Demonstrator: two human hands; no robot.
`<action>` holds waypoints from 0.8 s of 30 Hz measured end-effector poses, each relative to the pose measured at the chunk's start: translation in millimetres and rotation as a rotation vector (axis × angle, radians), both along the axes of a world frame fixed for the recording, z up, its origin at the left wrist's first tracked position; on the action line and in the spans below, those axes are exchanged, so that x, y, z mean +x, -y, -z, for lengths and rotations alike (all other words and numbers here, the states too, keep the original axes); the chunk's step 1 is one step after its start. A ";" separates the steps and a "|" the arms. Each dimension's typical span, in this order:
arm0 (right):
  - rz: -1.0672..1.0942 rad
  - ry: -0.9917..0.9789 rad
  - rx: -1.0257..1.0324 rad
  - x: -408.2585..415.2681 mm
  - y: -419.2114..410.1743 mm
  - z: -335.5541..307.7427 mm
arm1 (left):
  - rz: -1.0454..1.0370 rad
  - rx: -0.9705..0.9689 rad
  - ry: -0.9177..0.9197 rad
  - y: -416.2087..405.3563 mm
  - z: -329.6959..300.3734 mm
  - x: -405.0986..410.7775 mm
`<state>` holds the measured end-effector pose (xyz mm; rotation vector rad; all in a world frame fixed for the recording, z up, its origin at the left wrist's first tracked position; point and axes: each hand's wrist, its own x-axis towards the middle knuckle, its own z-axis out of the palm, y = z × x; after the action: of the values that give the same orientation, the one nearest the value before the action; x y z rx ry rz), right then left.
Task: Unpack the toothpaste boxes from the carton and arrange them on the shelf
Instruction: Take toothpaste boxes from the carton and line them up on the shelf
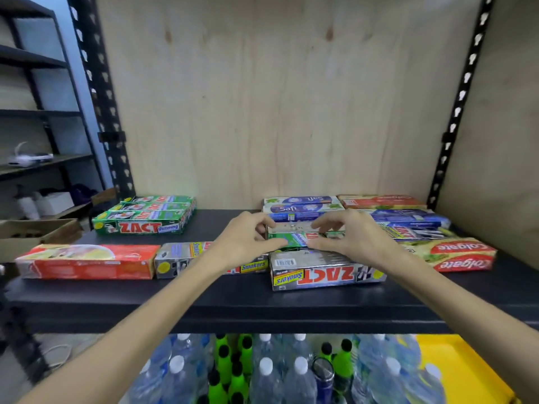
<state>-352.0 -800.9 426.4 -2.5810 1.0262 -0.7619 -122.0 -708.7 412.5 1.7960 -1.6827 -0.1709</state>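
Note:
On the black shelf (204, 295) both of my hands hold one green-and-white Zact box (294, 236) in the middle. My left hand (248, 239) grips its left end and my right hand (347, 239) grips its right part, thumbs in front, fingers over the top. In front of it lies a silver Zact Smokers box (323, 275), and another silver one (180, 258) lies partly under my left wrist. Green Zact boxes (145, 220) sit back left, Safi boxes (303, 205) at the back. A red box (87, 260) lies front left. The open carton (40, 234) stands at the left edge.
Colgate boxes (460, 253) and blue boxes (408, 218) crowd the right side of the shelf. Perforated black uprights (455, 118) frame the plywood back wall. Below the shelf stand water bottles (294, 374), green bottles (230, 365) and a yellow bin (466, 368).

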 end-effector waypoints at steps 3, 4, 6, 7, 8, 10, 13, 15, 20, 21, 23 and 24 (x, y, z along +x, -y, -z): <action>-0.019 -0.039 0.023 4.9 4.4 -5.5 | 0.004 0.038 -0.012 -4.7 -2.1 2.3; -0.029 -0.052 0.027 7.4 6.1 -6.6 | 0.007 0.051 -0.032 -5.8 -3.3 3.3; -0.053 -0.076 0.037 11.3 9.7 -8.1 | 0.010 0.073 -0.070 -5.7 -5.9 5.4; -0.067 -0.087 0.035 12.3 11.0 -8.9 | 0.010 0.086 -0.079 -5.3 -7.8 6.2; -0.075 -0.089 0.033 12.7 11.8 -9.5 | 0.011 0.101 -0.081 -4.4 -9.6 7.0; -0.081 -0.071 0.057 13.1 13.2 -8.5 | 0.018 0.131 -0.094 -3.3 -13.1 8.7; -0.081 -0.032 0.081 17.4 12.8 -5.7 | 0.028 0.162 -0.143 -1.6 -15.5 14.6; -0.084 -0.020 0.087 22.9 13.7 -3.5 | 0.027 0.182 -0.175 -2.0 -17.2 19.6; -0.126 0.026 0.105 40.7 14.6 0.9 | 0.012 0.244 -0.241 -2.4 -22.8 37.2; -0.137 0.036 0.103 45.5 14.2 2.0 | 0.013 0.260 -0.294 -3.2 -21.9 40.7; -0.165 0.045 0.096 55.1 12.3 3.0 | -0.009 0.266 -0.293 -4.4 -16.8 46.5; -0.177 0.048 0.093 59.9 11.8 3.5 | -0.029 0.255 -0.248 -5.3 -14.3 47.5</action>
<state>-292.1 -812.8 423.0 -2.5198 0.7867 -0.7096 -74.4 -703.4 426.9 1.8916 -1.5111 -0.5944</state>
